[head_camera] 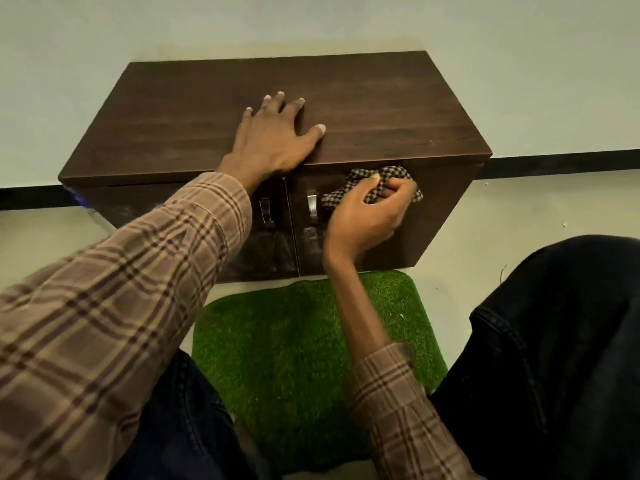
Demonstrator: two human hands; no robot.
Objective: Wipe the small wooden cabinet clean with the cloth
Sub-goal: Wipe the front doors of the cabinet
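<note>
A small dark wooden cabinet [381, 109] stands on the floor against a pale wall, with two glossy front doors and two metal handles [312, 208]. My left hand [275, 136] lies flat on the cabinet's top near its front edge, fingers spread. My right hand [370, 213] grips a bunched black-and-white checked cloth [393, 174] and holds it against the upper part of the right door, just right of its handle. Part of the cloth is hidden inside my fingers.
A green artificial-grass mat [294, 341] lies on the floor in front of the cabinet, between my knees in dark jeans [554, 341]. A black skirting strip [554, 166] runs along the wall's foot. Pale floor lies on both sides of the cabinet.
</note>
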